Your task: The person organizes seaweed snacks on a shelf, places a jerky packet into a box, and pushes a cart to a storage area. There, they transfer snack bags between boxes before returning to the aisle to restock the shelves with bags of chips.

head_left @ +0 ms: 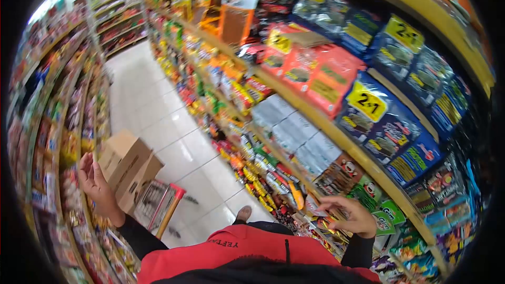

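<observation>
My left hand (98, 188) is raised at the left, its fingers open and pointing up, with nothing in it. It is nearest to a cardboard box (126, 160) and the packed left shelves. The box appears to sit in or against a small shopping cart (153, 200) with a red-ended handle. At the right, my right hand (353, 216) hovers by the lower shelf, fingers apart and slightly bent, holding nothing I can see. Close to it are green snack packets (388, 220) and brown packets (341, 174). Pale grey packs (300, 131) lie further along that shelf.
Blue bags (386, 131) and pink bags (313, 71) with yellow "2+1" labels line the upper right shelf. Stocked shelves (52, 100) run along the left. Between them lies a tiled aisle floor (152, 94), with more shelves (120, 21) at its far end.
</observation>
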Demonstrator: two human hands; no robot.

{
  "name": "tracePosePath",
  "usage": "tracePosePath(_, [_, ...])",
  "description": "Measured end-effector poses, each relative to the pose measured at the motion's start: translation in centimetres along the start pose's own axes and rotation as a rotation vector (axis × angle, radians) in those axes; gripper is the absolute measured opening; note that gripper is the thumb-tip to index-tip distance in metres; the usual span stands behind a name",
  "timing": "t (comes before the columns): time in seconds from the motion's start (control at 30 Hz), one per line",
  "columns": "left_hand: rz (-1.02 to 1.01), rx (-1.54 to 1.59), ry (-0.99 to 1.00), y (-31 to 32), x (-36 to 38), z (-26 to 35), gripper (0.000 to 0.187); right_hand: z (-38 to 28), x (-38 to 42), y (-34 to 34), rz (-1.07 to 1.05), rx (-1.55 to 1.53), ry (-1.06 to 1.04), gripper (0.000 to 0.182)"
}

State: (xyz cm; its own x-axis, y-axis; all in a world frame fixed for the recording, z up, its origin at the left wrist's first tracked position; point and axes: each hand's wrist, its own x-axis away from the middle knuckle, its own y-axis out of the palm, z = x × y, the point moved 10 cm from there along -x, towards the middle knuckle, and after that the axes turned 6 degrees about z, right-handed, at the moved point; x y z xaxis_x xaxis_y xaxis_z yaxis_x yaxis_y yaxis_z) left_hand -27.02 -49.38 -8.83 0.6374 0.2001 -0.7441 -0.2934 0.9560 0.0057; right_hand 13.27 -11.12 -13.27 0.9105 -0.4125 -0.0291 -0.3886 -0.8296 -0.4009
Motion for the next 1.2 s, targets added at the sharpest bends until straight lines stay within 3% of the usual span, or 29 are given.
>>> tracePosePath(0.07, [0.021, -0.185, -0.049, -6.1, 1.3, -1.5, 0.031, 0.3, -2.0, 2.5, -0.126, 0.037, -0.002, 0.062])
tracePosePath(0.13, [-0.165, -0.938, 0.083, -10.7, 3.0, -4.7, 0.042, 1.1, -3.7, 5.2, -0.218, -0.141, 0.062, 0.063])
tracePosePath(0.2, [-0.342, -1.210, -0.279, -16.7, 7.0, -12.9, 0.059, -0.3, -5.6, 7.5, -0.306, -0.099, -0.061, 0.063])
tracePosePath(0.27, [-0.483, -1.560, -0.330, -19.1, 12.1, -15.1, 0.070, -0.4, -6.7, 9.6, -0.335, -0.109, -0.044, 0.061])
tracePosePath(0.33, [-0.379, -1.401, -0.440, -25.5, 17.7, -24.3, 0.074, -0.3, -7.6, 11.1, -0.353, -0.091, -0.033, 0.059])
tracePosePath(0.4, [-0.319, -0.719, -0.667, -22.9, 17.3, -21.8, 0.066, 0.4, -8.2, 12.8, -0.374, -0.167, -0.031, 0.059])
tracePosePath(0.43, [-0.322, -0.714, -0.662, -22.3, 17.2, -22.1, 0.066, 0.4, -8.6, 13.6, -0.382, -0.119, -0.043, 0.057])
tracePosePath(0.5, [-0.252, -0.586, -0.844, -22.7, 18.6, -24.8, 0.053, 2.4, -9.3, 15.8, -0.374, -0.180, 0.002, 0.056])
tracePosePath(0.53, [-0.216, -0.727, -0.651, -23.9, 19.0, -26.6, 0.036, 3.0, -9.8, 17.0, -0.368, -0.248, 0.047, 0.054])
tracePosePath(0.6, [-0.217, -0.840, -0.434, -24.8, 19.6, -28.7, 0.024, 2.0, -11.2, 19.8, -0.351, -0.286, 0.074, 0.052])
tracePosePath(0.67, [-0.259, -0.909, -0.509, -22.2, 16.8, -23.8, 0.021, 2.7, -12.9, 22.9, -0.349, -0.231, 0.079, 0.051])
tracePosePath(0.73, [-0.223, -0.864, -0.460, -21.6, 16.1, -23.1, 0.019, 1.5, -14.9, 25.4, -0.334, -0.221, 0.071, 0.051])
tracePosePath(0.8, [-0.272, -0.822, -0.601, -21.4, 15.6, -23.9, 0.019, 0.1, -17.0, 27.2, -0.333, -0.095, 0.004, 0.049])
tracePosePath(0.87, [-0.312, -0.828, -0.600, -20.5, 14.2, -24.3, 0.020, -1.9, -19.3, 27.4, -0.256, -0.030, -0.037, 0.046])
tracePosePath(0.93, [-0.352, -0.834, -0.596, -20.1, 13.4, -27.2, 0.021, -2.9, -21.7, 24.5, 0.068, 0.013, -0.114, 0.044])
tracePosePath(1.0, [-0.229, -0.652, -0.388, -20.1, 12.7, -30.6, 0.023, -5.6, -23.8, 20.5, 0.346, 0.229, -0.254, 0.042])
tracePosePath(1.03, [-0.222, -0.562, -0.535, -19.2, 11.9, -31.8, 0.024, -6.7, -24.6, 18.5, 0.477, 0.330, -0.331, 0.041])
tracePosePath(1.07, [-0.238, -0.556, -0.529, -18.1, 10.8, -32.4, 0.024, -7.8, -25.2, 16.5, 0.607, 0.435, -0.408, 0.040])
tracePosePath(1.2, [-0.271, -0.554, -0.388, -13.2, 5.7, -34.0, 0.027, -13.7, -28.0, 10.9, 0.789, 0.809, -0.630, 0.042])
